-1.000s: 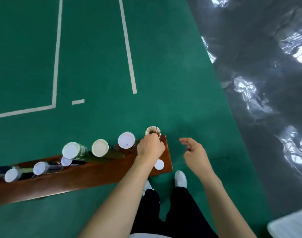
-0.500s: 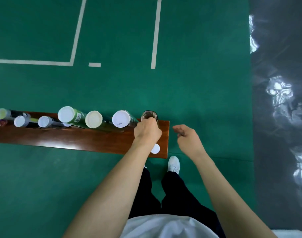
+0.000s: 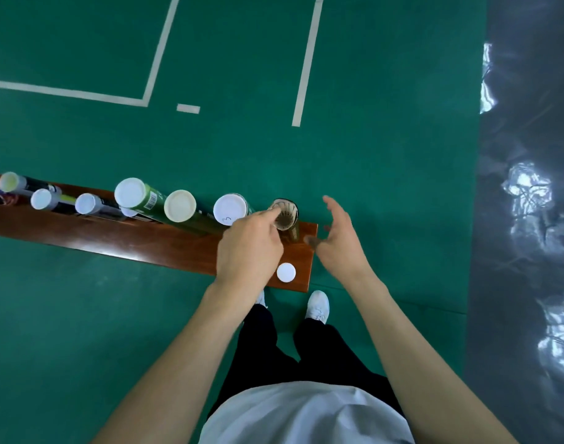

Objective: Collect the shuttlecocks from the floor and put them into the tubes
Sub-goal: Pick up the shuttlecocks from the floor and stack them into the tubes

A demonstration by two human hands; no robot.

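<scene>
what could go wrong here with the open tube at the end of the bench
The open tube stands at the very end of the bench; a nudge from the left hand at its rim might tip it off. The loose white cap lies near the bench's edge and could be knocked to the floor.

There is one view only, from a wide-angle camera on the person's head, looking almost straight down past the chest to the shoes (image 3: 318, 305), the tabletop (image 3: 139, 243) close below, and the green floor (image 3: 386, 149) stretching ahead.
</scene>
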